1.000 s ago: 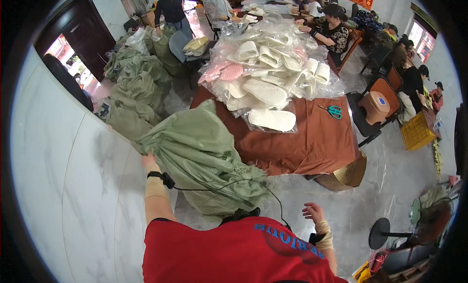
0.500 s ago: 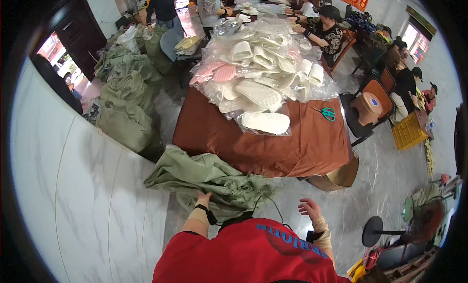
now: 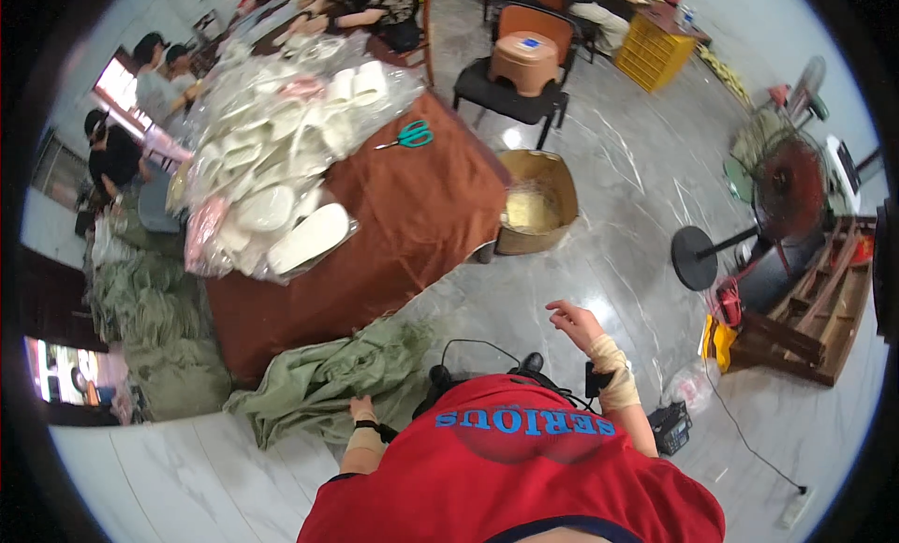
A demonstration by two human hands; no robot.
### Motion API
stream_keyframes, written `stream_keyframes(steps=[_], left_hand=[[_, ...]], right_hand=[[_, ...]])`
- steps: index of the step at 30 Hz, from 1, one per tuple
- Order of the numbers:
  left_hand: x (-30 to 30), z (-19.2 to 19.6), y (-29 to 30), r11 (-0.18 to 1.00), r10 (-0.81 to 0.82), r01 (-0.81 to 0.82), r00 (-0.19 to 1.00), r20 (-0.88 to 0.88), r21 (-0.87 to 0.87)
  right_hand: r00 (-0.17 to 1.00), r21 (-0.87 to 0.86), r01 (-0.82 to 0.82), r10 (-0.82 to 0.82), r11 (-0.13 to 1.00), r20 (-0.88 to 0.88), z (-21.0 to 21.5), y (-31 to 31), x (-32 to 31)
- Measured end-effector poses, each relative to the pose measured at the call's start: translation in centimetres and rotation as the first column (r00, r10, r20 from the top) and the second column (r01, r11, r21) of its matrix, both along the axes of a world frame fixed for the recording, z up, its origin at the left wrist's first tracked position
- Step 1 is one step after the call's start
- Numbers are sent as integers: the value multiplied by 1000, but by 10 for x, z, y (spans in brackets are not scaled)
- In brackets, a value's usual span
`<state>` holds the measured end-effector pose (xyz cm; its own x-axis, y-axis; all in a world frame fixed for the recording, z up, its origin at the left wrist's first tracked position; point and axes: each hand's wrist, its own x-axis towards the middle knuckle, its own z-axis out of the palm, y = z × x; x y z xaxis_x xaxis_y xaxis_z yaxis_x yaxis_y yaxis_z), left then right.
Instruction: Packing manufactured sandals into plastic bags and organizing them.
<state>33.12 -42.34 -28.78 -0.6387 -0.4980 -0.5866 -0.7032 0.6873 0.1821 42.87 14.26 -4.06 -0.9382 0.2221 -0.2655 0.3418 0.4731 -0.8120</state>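
A crumpled green woven sack (image 3: 323, 379) lies against the near end of the cloth-covered table. My left hand (image 3: 361, 410) is closed on its near edge, with the fingertips partly hidden in the folds. My right hand (image 3: 574, 326) hangs over the grey floor to the right, its fingers loosely stretched out and nothing in them. Across the brown tablecloth (image 3: 412, 206) spreads a heap of white slippers (image 3: 272, 154) in clear plastic bags, a few pink ones among them. Teal-handled scissors (image 3: 412, 135) rest to the right of the heap.
An open cardboard box (image 3: 541, 206) stands beside the table's right corner. Beyond it is a black chair (image 3: 501, 92) with a tan stool (image 3: 524, 61) on it. Full green sacks (image 3: 154, 309) line the left side. A standing fan (image 3: 787, 192) is at right. Several people sit or stand farther off.
My view has swung to the right, so the table now appears farther left. My left hand stays at the green sack; my right hand remains free, fingers now pointing left.
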Motion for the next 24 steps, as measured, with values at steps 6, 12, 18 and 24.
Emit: stream_keyframes(steps=[6, 12, 18, 24], left_hand=[[-6, 1, 167, 757, -323, 162, 935, 148, 633], [-35, 26, 313, 647, -560, 515, 821, -108, 562], [-54, 20, 393, 624, -612, 579, 780, -131, 525], [-70, -50, 448, 752, -524, 391, 843, 121, 530]], right_hand=[[972, 121, 226, -232, 967, 41, -1, 112, 94], [957, 184, 267, -283, 946, 64, 5, 175, 132], [957, 176, 238, -262, 955, 123, -18, 229, 139], [938, 183, 249, -284, 951, 201, -15, 307, 119]])
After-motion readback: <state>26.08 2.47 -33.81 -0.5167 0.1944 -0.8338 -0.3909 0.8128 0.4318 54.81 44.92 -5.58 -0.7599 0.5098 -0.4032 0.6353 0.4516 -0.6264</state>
